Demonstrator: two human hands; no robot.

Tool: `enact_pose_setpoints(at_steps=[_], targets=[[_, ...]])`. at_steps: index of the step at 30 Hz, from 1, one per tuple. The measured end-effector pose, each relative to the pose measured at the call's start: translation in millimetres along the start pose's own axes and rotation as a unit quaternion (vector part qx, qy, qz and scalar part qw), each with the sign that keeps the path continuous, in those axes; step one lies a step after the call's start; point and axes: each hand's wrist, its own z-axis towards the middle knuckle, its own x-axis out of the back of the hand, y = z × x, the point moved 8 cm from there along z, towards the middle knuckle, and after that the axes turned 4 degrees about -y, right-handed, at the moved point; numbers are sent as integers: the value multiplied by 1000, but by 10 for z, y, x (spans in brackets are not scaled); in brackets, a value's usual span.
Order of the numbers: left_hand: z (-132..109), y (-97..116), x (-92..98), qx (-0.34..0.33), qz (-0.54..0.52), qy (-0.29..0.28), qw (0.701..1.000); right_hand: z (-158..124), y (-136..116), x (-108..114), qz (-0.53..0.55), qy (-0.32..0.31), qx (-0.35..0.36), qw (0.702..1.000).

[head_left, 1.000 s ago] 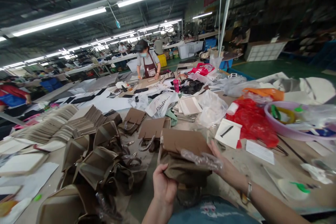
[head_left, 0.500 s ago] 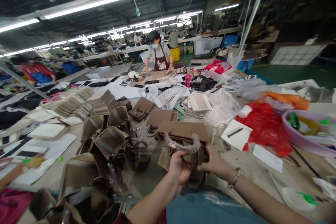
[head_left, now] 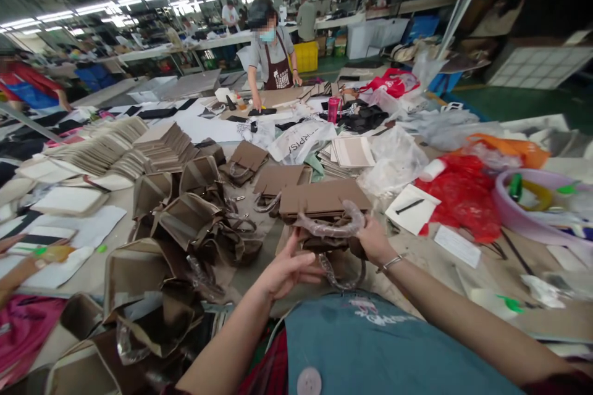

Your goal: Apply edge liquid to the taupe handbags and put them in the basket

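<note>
In front of me is a brown handbag (head_left: 324, 197), its flat brown face turned up. One plastic-wrapped handle lies across its near side, and a second wrapped handle (head_left: 345, 278) hangs below. My right hand (head_left: 374, 242) grips the bag's right end, with its fingers partly hidden behind the edge. At the near left corner, my left hand (head_left: 290, 271) has its thumb up against the bag and its other fingers stretched out under the near side. Just beyond lies another brown bag (head_left: 278, 180) with a wrapped handle.
Several open brown bags (head_left: 185, 222) crowd the left side. Stacked panels (head_left: 164, 145) stand behind them. To the right are a white pad with a black pen (head_left: 410, 207), a red plastic bag (head_left: 463, 197) and a lilac basin (head_left: 504, 210). A co-worker (head_left: 273, 55) stands across the table.
My view has tipped downward. My left hand has gone from closed fingers at the near handle to spread fingers at the left corner. My right hand has closed around the right end.
</note>
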Motion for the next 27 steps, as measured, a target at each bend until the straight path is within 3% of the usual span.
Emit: enact_pose_setpoints(at_steps=[6, 8, 10, 13, 15, 19, 22, 27], targets=[[195, -97, 28, 127, 150, -69, 978, -85, 28, -123, 105, -63, -41, 992], [183, -61, 119, 137, 209, -45, 967, -102, 56, -104, 97, -58, -41, 993], [161, 14, 234, 114, 223, 15, 968, -122, 75, -86, 86, -42, -34, 995], [125, 75, 372, 72, 161, 97, 980, -163, 122, -104, 105, -26, -34, 994], [139, 39, 392, 69, 118, 97, 986, -188, 139, -154, 137, -38, -25, 990], [229, -154, 310, 136, 55, 43, 988, -227, 98, -225, 204, -78, 15, 976], [274, -218, 205, 160, 40, 32, 986, -242, 98, -243, 239, -99, -8, 966], [268, -287, -208, 178, -73, -67, 979, -260, 55, -339, 271, -136, -56, 951]])
